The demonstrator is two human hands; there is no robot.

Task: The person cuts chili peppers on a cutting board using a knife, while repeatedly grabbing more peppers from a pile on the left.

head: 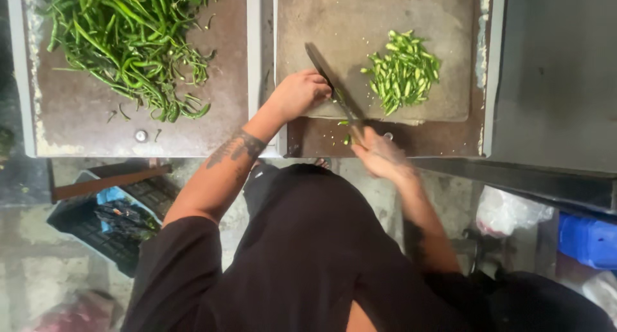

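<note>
Gripping the dark-bladed knife (328, 81) in our right hand (379, 155) | left hand (299, 93) clenched on the worn grey cutting board (360, 23) | chopped green bean pile (403, 71) lay right.

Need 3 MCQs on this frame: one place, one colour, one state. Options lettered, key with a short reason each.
1. Where does the pile of cut green pieces lie?
A. On the cutting board
B. On the floor
C. In the black crate

2. What colour are the whole chillies heaped on the left surface?
A. Red
B. Green
C. Yellow

3. What is the state of the right hand?
A. Open and empty
B. Resting flat on the board
C. Closed on the handle of the knife

Key: 1 A, the cut pile sits on the board's right part. 2 B, the whole heap is green throughout. 3 C, the right hand grips the knife's handle at the board's near edge, while the left hand is curled beside the blade.
</note>
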